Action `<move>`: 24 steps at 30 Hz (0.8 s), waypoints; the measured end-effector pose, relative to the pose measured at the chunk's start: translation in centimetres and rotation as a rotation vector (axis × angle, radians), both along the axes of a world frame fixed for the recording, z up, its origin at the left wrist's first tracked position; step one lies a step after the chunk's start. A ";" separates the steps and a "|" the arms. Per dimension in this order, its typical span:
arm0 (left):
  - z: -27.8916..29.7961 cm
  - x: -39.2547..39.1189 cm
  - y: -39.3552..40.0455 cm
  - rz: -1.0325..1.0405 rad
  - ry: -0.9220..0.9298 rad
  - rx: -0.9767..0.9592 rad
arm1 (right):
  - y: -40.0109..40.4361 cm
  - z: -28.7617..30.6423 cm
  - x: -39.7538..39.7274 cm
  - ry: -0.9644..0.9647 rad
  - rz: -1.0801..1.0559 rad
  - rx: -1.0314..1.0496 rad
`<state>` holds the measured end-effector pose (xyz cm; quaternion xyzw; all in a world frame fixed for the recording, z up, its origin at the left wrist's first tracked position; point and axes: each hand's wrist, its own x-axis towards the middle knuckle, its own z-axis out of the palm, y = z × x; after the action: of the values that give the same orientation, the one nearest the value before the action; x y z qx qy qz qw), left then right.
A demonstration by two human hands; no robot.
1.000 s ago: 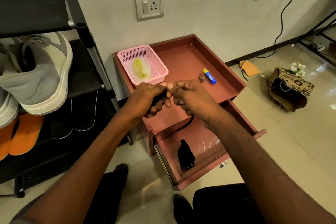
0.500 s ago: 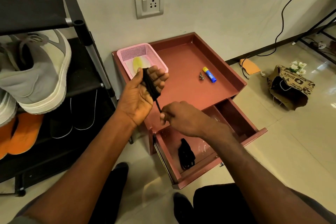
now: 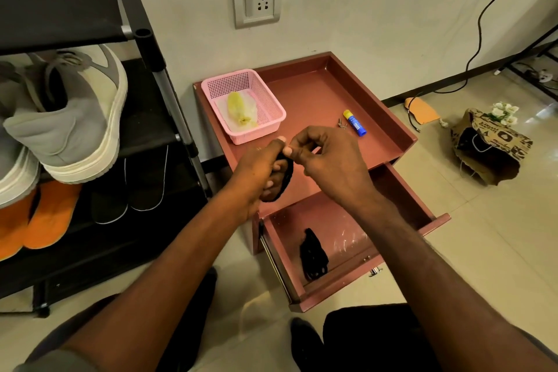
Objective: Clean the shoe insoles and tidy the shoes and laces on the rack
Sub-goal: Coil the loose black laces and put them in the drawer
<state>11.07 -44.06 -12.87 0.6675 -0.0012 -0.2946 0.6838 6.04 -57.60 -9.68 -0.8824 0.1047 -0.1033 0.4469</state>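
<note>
Rack [image 3: 169, 106]: standing at the left, carrying a grey shoe [image 3: 72, 118] above orange insoles [image 3: 39, 220].
Cabinet [image 3: 389, 130]: sitting by the wall, its drawer [image 3: 371, 266] hanging open.
Basket [image 3: 271, 106]: pink, resting on the cabinet top.
Left hand [image 3: 259, 172]: curling around a wound black lace [image 3: 285, 175].
Right hand [image 3: 329, 160]: pinching the lace's top end, touching the left thumb.
Second lace bundle [image 3: 313, 254]: lying inside the drawer.

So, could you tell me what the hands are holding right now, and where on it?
A coiled black shoelace: the left hand grips the coil in its curled fingers, and the right hand pinches its top end.
</note>
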 end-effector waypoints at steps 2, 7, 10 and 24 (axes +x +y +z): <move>-0.3 0.1 0.0 -0.022 0.051 -0.020 | 0.2 0.0 0.0 0.074 0.017 0.037; -0.3 0.2 0.5 -0.036 0.095 -0.091 | 0.1 1.4 -0.5 0.246 0.084 0.358; -0.3 0.0 0.3 -0.037 0.110 -0.135 | 0.3 1.3 -0.8 0.239 0.044 0.467; -0.2 0.4 0.7 -0.226 0.294 -0.178 | -0.1 -0.5 -0.2 0.204 0.033 0.225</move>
<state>11.43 -43.41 -13.10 0.5496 -0.0024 -0.4627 0.6956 5.82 -57.68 -10.14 -0.8342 0.1458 0.0065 0.5318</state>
